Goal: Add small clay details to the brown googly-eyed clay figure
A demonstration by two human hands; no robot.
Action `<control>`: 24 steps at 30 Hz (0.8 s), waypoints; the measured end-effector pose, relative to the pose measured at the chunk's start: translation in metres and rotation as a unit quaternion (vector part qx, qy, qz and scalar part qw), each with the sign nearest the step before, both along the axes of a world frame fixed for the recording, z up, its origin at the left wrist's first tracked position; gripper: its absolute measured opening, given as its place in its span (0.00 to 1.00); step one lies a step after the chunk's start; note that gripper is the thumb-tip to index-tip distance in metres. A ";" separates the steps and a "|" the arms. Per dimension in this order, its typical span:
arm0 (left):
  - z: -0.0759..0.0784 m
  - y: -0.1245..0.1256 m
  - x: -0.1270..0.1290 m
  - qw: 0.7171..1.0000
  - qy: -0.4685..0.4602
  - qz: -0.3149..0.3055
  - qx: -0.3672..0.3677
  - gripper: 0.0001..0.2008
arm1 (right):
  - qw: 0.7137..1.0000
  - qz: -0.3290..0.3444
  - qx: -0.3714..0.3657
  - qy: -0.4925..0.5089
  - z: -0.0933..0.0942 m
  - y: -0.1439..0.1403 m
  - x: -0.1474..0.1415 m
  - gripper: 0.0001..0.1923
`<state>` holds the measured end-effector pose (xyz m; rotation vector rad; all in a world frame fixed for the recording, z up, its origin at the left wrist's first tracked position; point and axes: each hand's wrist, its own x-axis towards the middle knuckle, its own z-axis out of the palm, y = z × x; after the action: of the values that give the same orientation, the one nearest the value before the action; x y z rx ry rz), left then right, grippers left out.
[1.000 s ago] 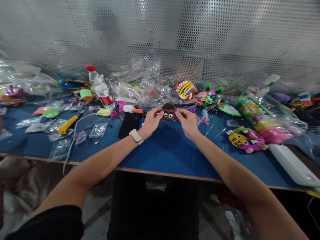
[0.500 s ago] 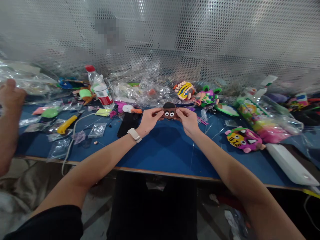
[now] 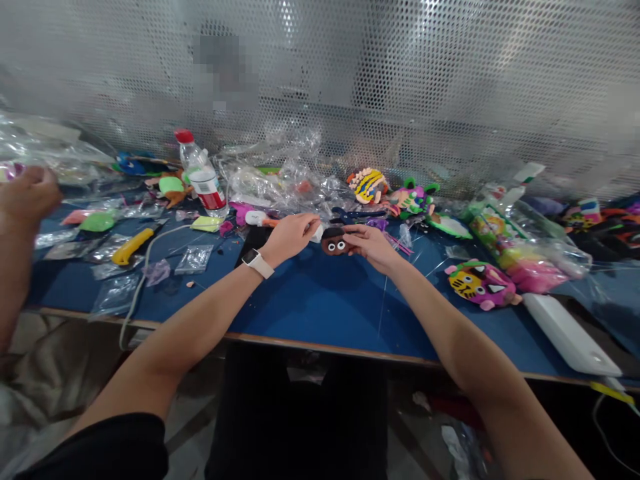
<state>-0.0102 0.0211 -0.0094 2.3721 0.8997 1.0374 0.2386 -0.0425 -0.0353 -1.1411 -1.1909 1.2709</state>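
A brown clay head (image 3: 334, 247) with a black top and two white googly eyes is in my right hand (image 3: 369, 245), whose thumb and fingers grip its right side. My left hand (image 3: 291, 238) is just left of the head, apart from it, fingers drawn together in a pinch. What the pinch holds, if anything, is too small to make out. By its fingertips shows a small white object (image 3: 317, 233); whether the fingers touch it is unclear. Behind the head lie dark-handled scissors (image 3: 356, 215). A black phone (image 3: 249, 248) lies partly under my left hand.
A red-capped bottle (image 3: 203, 177), crumpled clear plastic (image 3: 280, 180) and clay figures (image 3: 369, 186) line the back. A yellow cutter (image 3: 133, 247) and cable (image 3: 146, 277) lie left. A clay tiger face (image 3: 483, 283) and white power bank (image 3: 570, 333) are right. Another person's hand (image 3: 33, 193) is far left.
My left hand has let go of the clay head and shifted slightly left, its wrist turned. The head has tipped a little lower in my right hand. Scissors and a white object now show.
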 end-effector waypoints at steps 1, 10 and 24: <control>-0.001 0.002 -0.001 1.000 0.023 0.007 0.011 0.14 | 1.000 0.015 -0.012 -0.006 0.002 -0.002 0.000 0.25; -0.007 0.001 0.000 0.947 0.295 -0.001 0.124 0.17 | 0.926 0.094 0.094 -0.353 0.010 -0.014 0.007 0.22; -0.009 -0.003 -0.003 0.925 0.346 0.060 0.142 0.18 | 0.799 -0.024 0.257 -0.543 0.002 -0.003 0.005 0.11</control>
<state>-0.0134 0.0177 -0.0185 3.0341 1.1997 0.3531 0.2434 -0.0451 -0.0331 -1.4723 -2.1365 0.0663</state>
